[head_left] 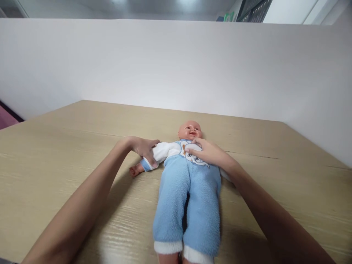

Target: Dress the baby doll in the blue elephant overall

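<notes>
A baby doll with a bald head lies on its back on the wooden table, legs toward me. It wears light blue fleece trousers with white cuffs and a white top, with an animal face on the chest. My left hand is closed around the white sleeve of the doll's arm on the left, thumb on the near side. Resting on the doll's chest, my right hand has its thumb and fingers apart over the animal face. The doll's other arm is mostly hidden under my right wrist.
The wooden table spreads out around the doll. A white partition stands along its back and right sides. Something pink shows beyond the left edge.
</notes>
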Motion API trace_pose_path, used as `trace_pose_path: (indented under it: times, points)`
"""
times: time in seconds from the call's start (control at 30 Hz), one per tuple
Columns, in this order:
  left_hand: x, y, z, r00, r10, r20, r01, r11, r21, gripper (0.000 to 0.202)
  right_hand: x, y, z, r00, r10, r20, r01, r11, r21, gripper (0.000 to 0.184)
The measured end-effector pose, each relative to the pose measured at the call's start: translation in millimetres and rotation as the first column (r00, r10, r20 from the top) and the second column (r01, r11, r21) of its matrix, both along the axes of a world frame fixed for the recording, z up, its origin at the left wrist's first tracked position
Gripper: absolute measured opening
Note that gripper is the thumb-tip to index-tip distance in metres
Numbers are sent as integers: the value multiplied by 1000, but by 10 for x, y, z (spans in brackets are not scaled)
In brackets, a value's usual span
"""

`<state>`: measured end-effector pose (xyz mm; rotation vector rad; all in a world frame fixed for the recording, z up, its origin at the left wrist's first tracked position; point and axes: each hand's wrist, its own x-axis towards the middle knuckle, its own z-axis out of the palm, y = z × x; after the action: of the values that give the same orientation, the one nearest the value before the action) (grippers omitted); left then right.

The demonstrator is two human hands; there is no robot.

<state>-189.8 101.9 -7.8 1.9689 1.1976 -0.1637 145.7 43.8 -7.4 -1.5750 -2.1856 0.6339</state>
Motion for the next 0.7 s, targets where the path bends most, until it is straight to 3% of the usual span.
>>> trace_pose_path:
  times: [0.1,0.17,0.3,0.37,0.43,0.53,0.63,0.7]
  points:
    - [-69,35,-25,998,18,-56,-17,1000,16,112,151,-162,-17,999,-36,-11,36,999,12,51]
    - [-117,53,-15,993,43,-107,-41,999,20,119,351,-304,-102,998,-46,-32,49,994,99,59]
    - [-150,13,135,986,73,-149,-68,997,37,123,946,-631,-449,988,-137,74,106,939,328,69]
    - [-79,-72,268,988,90,-129,-76,991,106,117,1265,-795,-649,980,-153,125,100,930,353,70]
    - [90,-207,404,995,78,-67,-60,969,240,98,1529,-932,-820,979,-161,123,112,937,331,76]
    - [538,-472,547,993,-52,102,-5,871,492,68,1758,-1041,-974,983,-174,59,147,937,317,70]
    - [1112,-711,570,917,-298,265,67,770,635,45,1813,-1044,-1011,986,-164,-15,162,945,286,56]
    - [1464,-790,515,861,-422,285,124,717,686,36,1805,-1029,-1006,984,-171,-58,181,946,268,53]
